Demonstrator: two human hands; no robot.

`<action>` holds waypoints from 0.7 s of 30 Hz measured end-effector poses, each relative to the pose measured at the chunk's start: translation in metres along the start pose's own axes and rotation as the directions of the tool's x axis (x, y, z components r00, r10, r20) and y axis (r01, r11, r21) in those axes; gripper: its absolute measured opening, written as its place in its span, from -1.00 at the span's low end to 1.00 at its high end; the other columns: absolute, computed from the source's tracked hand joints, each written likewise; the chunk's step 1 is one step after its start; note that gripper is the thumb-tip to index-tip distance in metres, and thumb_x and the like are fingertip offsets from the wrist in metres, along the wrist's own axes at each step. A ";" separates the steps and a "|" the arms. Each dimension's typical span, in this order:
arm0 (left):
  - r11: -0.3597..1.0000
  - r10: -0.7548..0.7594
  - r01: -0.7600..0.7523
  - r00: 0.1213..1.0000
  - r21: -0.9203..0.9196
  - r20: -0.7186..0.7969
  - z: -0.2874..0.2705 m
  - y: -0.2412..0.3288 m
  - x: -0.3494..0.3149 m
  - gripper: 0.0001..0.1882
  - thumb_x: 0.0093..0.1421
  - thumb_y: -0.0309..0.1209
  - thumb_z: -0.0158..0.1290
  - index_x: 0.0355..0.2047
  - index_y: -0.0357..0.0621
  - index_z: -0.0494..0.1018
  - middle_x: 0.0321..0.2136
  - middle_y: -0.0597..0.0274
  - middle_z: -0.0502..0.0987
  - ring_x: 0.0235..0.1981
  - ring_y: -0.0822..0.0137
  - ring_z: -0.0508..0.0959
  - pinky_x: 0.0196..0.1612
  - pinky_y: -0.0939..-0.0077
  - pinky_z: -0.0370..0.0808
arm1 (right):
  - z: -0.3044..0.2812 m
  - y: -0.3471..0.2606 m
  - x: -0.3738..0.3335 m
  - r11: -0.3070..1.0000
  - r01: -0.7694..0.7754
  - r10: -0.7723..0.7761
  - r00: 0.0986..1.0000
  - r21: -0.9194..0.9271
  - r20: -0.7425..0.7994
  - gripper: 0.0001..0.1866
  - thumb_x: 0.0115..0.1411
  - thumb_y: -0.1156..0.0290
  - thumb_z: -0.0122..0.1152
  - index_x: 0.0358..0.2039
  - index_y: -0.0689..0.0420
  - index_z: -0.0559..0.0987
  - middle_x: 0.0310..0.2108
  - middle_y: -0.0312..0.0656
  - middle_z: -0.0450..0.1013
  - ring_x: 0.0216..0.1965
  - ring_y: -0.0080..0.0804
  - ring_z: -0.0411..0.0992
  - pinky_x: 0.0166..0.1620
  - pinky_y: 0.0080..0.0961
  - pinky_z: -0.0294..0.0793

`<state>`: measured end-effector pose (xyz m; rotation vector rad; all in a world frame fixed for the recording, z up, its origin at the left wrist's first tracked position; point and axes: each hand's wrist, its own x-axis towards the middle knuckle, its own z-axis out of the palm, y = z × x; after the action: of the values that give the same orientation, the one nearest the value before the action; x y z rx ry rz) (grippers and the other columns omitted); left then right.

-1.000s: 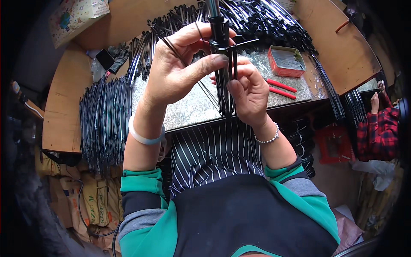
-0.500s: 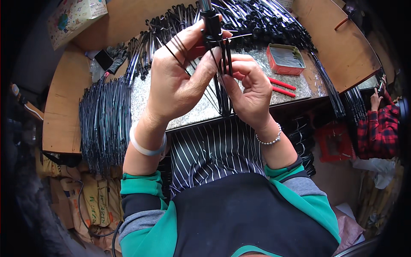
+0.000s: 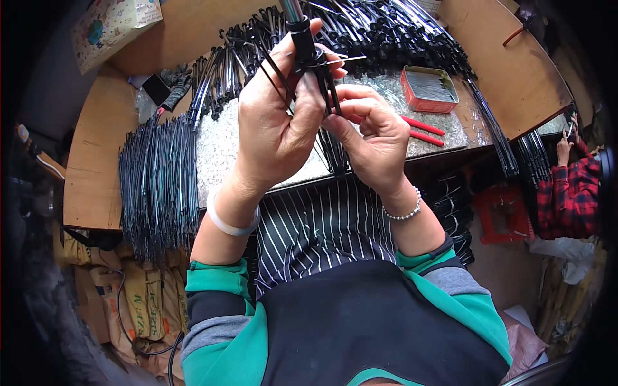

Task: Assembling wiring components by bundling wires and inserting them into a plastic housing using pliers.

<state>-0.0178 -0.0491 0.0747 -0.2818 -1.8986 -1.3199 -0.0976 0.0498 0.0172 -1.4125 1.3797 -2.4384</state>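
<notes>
Ribs (image 3: 334, 154) pinched by right hand (image 3: 376, 136) seem light, springy; stiffer-looking collar (image 3: 302, 42) above, gripped by left hand (image 3: 270, 122), seems best held.

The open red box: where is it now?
In the head view, the open red box is upper right of centre on the speckled work surface, just beyond the red handles and to the right of the right hand.

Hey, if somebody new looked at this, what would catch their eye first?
Probably the upper centre, where the left hand grips a black frame and the right hand has its fingertips at the frame's thin ribs. Next might come the dense sheaf of dark rods at the left, then the red box and red handles right of the hands.
</notes>
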 end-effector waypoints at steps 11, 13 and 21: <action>0.966 -0.111 0.087 0.990 -0.242 -0.088 0.013 0.006 -0.004 0.07 -0.17 0.21 0.11 0.21 -0.19 -0.02 -0.14 0.16 0.38 -0.13 0.32 0.45 -0.02 0.44 0.40 | 0.000 0.000 0.001 0.999 0.010 -0.007 0.998 -0.045 0.065 -0.84 -0.06 0.56 0.31 -0.43 0.30 0.54 -0.29 -0.10 0.45 -0.27 -0.42 0.44 -0.22 -0.58 0.48; 0.865 -0.395 0.332 0.913 -0.376 -0.104 0.013 0.013 0.004 0.20 -0.33 0.34 0.05 0.21 -0.19 -0.03 -0.12 0.12 0.37 -0.12 0.29 0.44 0.00 0.41 0.39 | 0.001 -0.003 0.001 0.999 -0.038 0.038 0.998 -0.007 0.051 -0.85 -0.05 0.55 0.30 -0.43 0.30 0.54 -0.29 -0.10 0.44 -0.27 -0.44 0.44 -0.23 -0.59 0.49; 0.820 -0.167 0.126 0.986 -0.558 -0.022 0.004 -0.005 -0.007 0.36 -0.44 0.53 -0.19 0.21 -0.29 -0.06 -0.04 -0.01 0.33 -0.06 0.22 0.41 0.05 0.32 0.34 | 0.003 -0.004 -0.001 0.992 -0.111 0.109 0.993 0.057 0.038 -0.85 -0.01 0.54 0.27 -0.40 0.31 0.53 -0.28 -0.10 0.43 -0.27 -0.44 0.44 -0.26 -0.58 0.50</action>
<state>-0.0174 -0.0459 0.0657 -0.3784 -1.4589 -1.9544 -0.0933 0.0503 0.0202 -1.3225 1.3294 -2.3541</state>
